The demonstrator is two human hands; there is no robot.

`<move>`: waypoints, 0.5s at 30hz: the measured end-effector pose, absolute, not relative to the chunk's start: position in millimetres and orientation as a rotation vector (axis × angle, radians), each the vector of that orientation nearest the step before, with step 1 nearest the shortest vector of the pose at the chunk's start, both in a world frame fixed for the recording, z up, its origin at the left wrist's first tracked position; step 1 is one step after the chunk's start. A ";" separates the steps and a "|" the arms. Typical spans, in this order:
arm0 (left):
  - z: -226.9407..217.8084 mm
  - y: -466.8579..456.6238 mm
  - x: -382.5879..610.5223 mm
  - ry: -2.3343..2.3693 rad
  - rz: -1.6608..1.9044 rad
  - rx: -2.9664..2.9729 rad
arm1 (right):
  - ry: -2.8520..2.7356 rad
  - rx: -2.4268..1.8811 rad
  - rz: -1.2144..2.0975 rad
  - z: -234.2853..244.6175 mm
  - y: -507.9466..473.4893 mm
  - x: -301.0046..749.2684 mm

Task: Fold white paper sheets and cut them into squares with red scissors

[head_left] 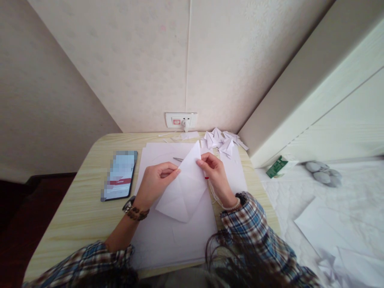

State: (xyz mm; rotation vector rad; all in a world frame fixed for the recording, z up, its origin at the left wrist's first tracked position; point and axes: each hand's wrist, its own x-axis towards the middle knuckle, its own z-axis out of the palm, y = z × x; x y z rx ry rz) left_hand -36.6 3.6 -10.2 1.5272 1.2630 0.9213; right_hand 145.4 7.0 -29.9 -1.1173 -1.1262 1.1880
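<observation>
A white sheet of paper [184, 188], creased and folded to a point at its top, is held up over the table. My left hand [159, 180] pinches its left edge between thumb and fingers. On the opposite edge, my right hand [214, 170] grips the same paper near the upper point. Beneath it lies a stack of white paper [150, 244]. The metal tip of scissors or a similar tool [177, 159] pokes out behind the folded sheet; the rest is hidden, though a small red bit shows by my right hand.
Several folded white paper pieces [226, 147] are heaped at the table's back right. A phone [120, 176] lies on the left. A wall socket [181, 120] holds a plug. Right of the table are a green-and-white carton [276, 167], grey rounded objects [322, 173] and loose paper [327, 224].
</observation>
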 end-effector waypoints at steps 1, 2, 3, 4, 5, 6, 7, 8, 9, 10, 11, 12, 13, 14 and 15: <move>-10.4 3.3 -36.2 1.263 0.920 1.531 | -1.115 -1.114 1.196 -29.9 7.0 145.4; -10.6 3.1 -35.9 1.262 0.916 1.533 | -1.104 -1.114 1.200 -30.1 7.1 145.4; -10.8 2.9 -35.8 1.261 0.911 1.534 | -1.095 -1.116 1.200 -30.4 7.1 145.5; -11.1 2.8 -35.7 1.259 0.906 1.535 | -1.088 -1.121 1.196 -30.9 7.0 145.7; -11.3 2.7 -35.8 1.257 0.903 1.535 | -1.084 -1.125 1.191 -31.4 7.0 145.8; -11.3 2.6 -35.9 1.256 0.899 1.534 | -1.083 -1.126 1.185 -31.8 6.9 146.0; -11.2 2.7 -36.1 1.255 0.896 1.532 | -1.087 -1.123 1.180 -32.1 6.8 146.1; -10.9 2.8 -36.4 1.255 0.896 1.531 | -1.091 -1.119 1.175 -32.3 6.7 146.2; -10.5 2.9 -36.6 1.254 0.896 1.529 | -1.095 -1.115 1.172 -32.2 6.6 146.3; -10.0 3.0 -36.8 1.252 0.895 1.527 | -1.098 -1.114 1.169 -31.9 6.5 146.4; -9.5 3.2 -36.9 1.251 0.893 1.526 | -1.100 -1.117 1.168 -31.4 6.5 146.6; -9.0 3.3 -36.9 1.251 0.892 1.525 | -1.103 -1.124 1.169 -30.9 6.5 146.8; -8.6 3.4 -36.9 1.252 0.893 1.523 | -1.105 -1.131 1.173 -30.3 6.5 146.9; -8.4 3.5 -36.8 1.253 0.894 1.520 | -1.110 -1.134 1.182 -29.7 6.6 147.1; -8.2 3.5 -36.7 1.254 0.894 1.518 | -1.116 -1.134 1.195 -29.3 6.6 147.2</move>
